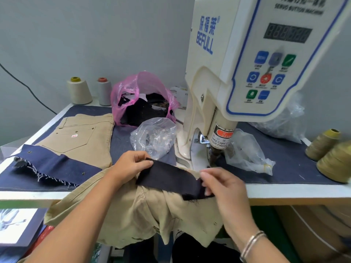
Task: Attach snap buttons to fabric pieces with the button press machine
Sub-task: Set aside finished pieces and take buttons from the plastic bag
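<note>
A dark navy fabric strip [171, 176] is stretched between my two hands just in front of the button press machine [228, 73]. My left hand [131, 165] pinches its left end. My right hand [222, 184] pinches its right end with curled fingers. The strip lies over a tan garment [144, 211] draped off the table's front edge. The machine's press head [216, 154] stands just behind the strip, apart from it. A clear bag of snap buttons [153, 137] lies left of the machine.
Tan trousers [83, 135] and a navy denim piece [57, 166] with snaps lie at the left. A pink bag [140, 97] of dark scraps sits behind. Thread cones stand at back left [78, 90] and far right [334, 158]. Another clear bag [247, 150] lies right of the press.
</note>
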`<state>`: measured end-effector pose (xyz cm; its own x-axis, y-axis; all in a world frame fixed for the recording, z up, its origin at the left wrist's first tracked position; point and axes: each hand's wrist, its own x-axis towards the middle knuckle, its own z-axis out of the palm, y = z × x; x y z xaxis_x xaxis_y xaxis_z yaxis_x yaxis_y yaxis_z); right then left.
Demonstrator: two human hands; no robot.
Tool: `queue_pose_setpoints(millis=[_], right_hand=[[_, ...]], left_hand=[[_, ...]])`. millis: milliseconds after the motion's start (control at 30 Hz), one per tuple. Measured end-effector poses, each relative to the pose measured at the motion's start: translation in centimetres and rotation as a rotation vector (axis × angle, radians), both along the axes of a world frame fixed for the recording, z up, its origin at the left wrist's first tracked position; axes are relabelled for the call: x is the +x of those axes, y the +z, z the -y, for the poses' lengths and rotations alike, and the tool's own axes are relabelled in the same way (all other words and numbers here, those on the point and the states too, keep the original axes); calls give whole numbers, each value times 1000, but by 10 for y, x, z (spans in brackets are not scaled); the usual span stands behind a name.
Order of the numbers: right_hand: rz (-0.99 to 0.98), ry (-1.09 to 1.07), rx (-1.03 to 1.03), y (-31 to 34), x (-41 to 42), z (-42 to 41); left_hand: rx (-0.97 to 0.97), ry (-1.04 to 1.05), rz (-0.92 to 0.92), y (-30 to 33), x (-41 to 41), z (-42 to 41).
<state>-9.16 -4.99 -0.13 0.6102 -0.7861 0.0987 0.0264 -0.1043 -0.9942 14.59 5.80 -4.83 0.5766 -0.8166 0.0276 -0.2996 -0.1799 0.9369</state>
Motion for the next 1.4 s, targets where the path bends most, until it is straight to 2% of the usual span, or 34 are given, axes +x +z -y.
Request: queue_pose_setpoints(millis=[100, 267, 467, 733, 933, 1033, 1100, 1200, 1267, 1333, 1400], right_hand=[[58, -169, 178, -5, -9, 31], [-14, -60, -80, -13, 4, 47], [-83, -1, -84, -22, 10, 52], [-113, -12, -285, -24, 10, 52], [-29, -21, -329, -23, 3, 54], [51, -162, -326, -7, -11, 79], [-93, -287, -421, 6, -18, 113], [-723, -342, -717, 7, -19, 158], [-1008, -242, -932, -3, -15, 169], [-1103, -142, -1096, -12, -8, 174], [-1127, -123, -1166, -14, 1, 178]], left_hand=[[4, 16, 24, -1, 1, 0], [-13, 13, 25, -2, 0, -1], [1, 22, 22, -1, 1, -1], [7, 27, 15, 2, -1, -2], [-2, 29, 20, 1, -1, -2], [6, 33, 30, -1, 1, -1], [7, 36, 32, -1, 0, -1], [2, 41, 32, -1, 0, -1], [4, 41, 34, -1, 1, -1], [9, 46, 33, -1, 1, 0], [11, 56, 35, -1, 1, 0]])
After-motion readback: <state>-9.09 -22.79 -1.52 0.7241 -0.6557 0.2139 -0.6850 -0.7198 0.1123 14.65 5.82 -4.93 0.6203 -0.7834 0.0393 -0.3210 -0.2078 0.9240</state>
